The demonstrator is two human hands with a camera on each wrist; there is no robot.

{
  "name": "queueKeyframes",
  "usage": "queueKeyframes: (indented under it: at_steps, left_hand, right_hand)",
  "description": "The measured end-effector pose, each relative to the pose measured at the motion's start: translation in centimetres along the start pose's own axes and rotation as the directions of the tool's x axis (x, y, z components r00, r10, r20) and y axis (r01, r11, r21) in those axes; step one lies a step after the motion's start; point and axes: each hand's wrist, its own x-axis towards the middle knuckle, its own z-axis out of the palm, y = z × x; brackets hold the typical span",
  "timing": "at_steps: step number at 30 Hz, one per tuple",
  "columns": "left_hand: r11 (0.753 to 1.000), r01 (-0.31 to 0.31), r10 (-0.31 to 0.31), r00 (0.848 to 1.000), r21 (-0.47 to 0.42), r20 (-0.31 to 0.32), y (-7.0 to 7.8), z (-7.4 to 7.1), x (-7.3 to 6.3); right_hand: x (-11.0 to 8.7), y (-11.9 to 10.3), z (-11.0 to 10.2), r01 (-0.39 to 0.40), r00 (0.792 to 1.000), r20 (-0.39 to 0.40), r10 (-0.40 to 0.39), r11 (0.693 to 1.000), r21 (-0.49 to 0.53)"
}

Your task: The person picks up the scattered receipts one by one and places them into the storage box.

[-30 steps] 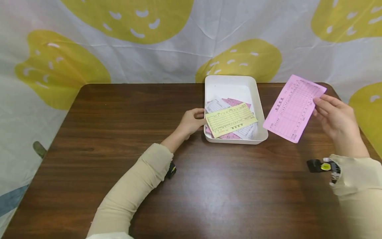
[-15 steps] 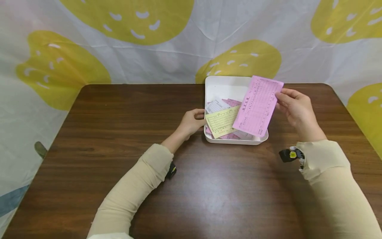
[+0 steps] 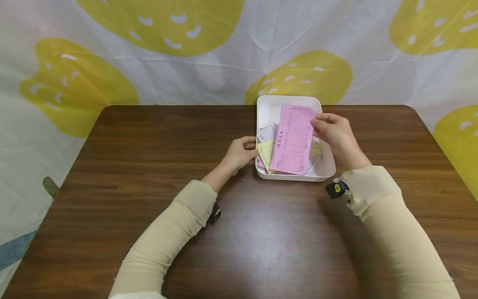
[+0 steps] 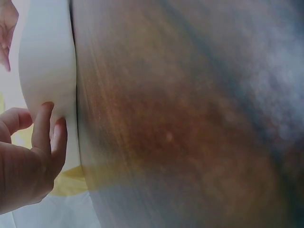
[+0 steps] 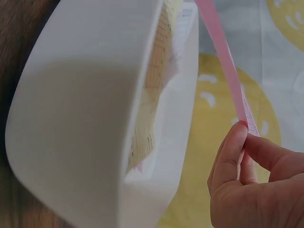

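A white plastic tray (image 3: 326, 166) stands at the back of the table, holding several loose printed paper slips. Over it my right hand (image 3: 337, 135) pinches a pink printed slip (image 3: 293, 139) by its right edge between thumb and fingers. In the right wrist view the pink slip (image 5: 223, 52) is seen edge-on, above the tray rim. Partly covered beneath it are a yellow slip (image 3: 266, 153) and a white slip (image 3: 267, 133). My left hand (image 3: 239, 153) holds the tray's left side; in the left wrist view its fingertips (image 4: 45, 107) touch the outer wall.
The brown wooden table (image 3: 168, 141) extends to both sides and in front of the tray. Behind it hangs a white cloth (image 3: 179, 79) with large yellow shapes. A black wrist camera (image 3: 336, 189) sits at my right cuff.
My right hand has carried the pink slip leftward from beside the tray to over it, turning it more upright. It now covers much of the yellow slip. The left hand and tray stay put.
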Motion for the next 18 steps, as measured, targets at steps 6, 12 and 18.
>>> queueKeyframes:
  at_steps: [6,12,18]
  left_hand:
    - [1.000,0.009,-0.009,1.000,0.003,-0.003,0.0,0.0,0.0]
    - [1.000,0.009,-0.009,1.000,-0.001,-0.003,0.0,0.0,0.1]
    - [1.000,0.011,-0.011,1.000,-0.001,-0.006,-0.1,0.1,0.2]
  right_hand:
    - [0.6,0.4,1.1,-0.008,1.000,0.015,0.009,0.998,-0.065]
    - [1.0,0.7,1.6,-0.012,1.000,0.019,0.015,0.988,-0.153]
    - [1.4,1.0,1.9,-0.032,0.999,0.017,0.036,0.972,-0.233]
